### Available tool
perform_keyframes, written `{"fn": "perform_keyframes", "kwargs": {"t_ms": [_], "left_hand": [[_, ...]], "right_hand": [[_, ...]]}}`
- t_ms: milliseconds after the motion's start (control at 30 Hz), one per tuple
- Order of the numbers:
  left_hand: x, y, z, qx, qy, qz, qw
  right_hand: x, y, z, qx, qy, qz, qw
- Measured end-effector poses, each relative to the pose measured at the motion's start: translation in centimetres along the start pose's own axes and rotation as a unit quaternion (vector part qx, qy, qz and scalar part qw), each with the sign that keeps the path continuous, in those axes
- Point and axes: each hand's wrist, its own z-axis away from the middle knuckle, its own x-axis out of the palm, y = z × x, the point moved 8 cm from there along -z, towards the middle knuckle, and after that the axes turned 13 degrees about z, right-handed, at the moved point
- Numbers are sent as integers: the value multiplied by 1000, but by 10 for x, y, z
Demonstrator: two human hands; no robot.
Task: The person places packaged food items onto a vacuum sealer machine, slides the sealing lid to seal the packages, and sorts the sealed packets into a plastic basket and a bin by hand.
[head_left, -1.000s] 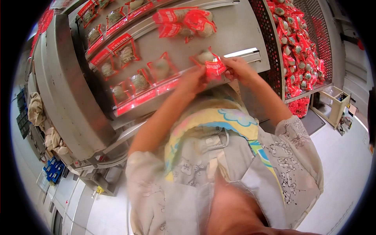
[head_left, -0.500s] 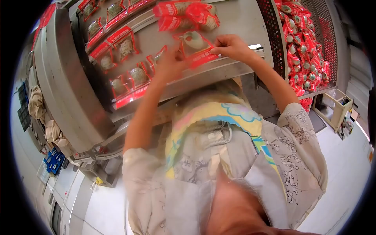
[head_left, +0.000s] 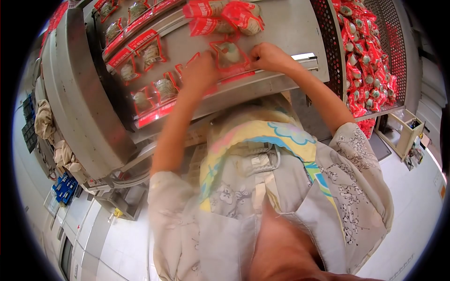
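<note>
Steel plate point(head_left: 286, 35): packet point(head_left: 229, 53) between hands, red strip point(head_left: 236, 76) along near edge
Left hand point(head_left: 200, 71): nearer — blurred, grip cannot be told
Right hand point(head_left: 271, 57): fingers bunched narrow — hold unclear

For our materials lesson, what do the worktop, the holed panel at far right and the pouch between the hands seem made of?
Worktop: probably satin steel, grey with soft sheen.
Holed panel: likely dull metal, regularly perforated.
Pouch: apparently glossy plastic film, clear centre showing contents.

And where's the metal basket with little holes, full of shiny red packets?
In the head view, the basket is at the upper right, beside the flat grey metal table, farther right than the right hand.
</note>
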Motion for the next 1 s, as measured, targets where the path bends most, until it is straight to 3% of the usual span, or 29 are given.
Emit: {"fn": "perform_keyframes", "kwargs": {"t_ms": [167, 267, 367, 467, 567, 667, 767, 833, 867, 967, 1000], "left_hand": [[4, -10, 8, -9, 123, 54, 991], [9, -8, 8, -42, 108, -34, 993], [3, 9, 17, -19, 90, -47, 995], [-9, 33, 42, 68, 168, -15, 983], [-11, 70, 70, 288, 219, 48, 931], [35, 53, 64, 315, 102, 22, 943], [28, 51, 64, 313, 91, 65, 943], [14, 53, 66, 308, 72, 139, 939], [2, 46, 58, 250, 111, 202, 940], [-16, 5, 29, 38, 215, 349, 911], [-18, -11, 7, 30, 263, 395, 880]], "right_hand": [[3, 14, -2, 30, 24, -93, 995], [6, 6, -4, -25, 42, 18, 999], [3, 3, -3, -20, 26, 17, 999], [-5, -1, 0, -5, -2, 21, 1000], [-7, -2, 4, -9, 23, -8, 1000], [3, 6, -1, -40, 21, -14, 999], [-19, 5, 11, 14, -20, 33, 999], [-59, -1, 18, 22, 146, -38, 988], [-79, -3, 20, 21, 225, -73, 971], [-130, -57, 27, -141, 443, 10, 885], [-133, -72, 16, -164, 441, 21, 882]]}}
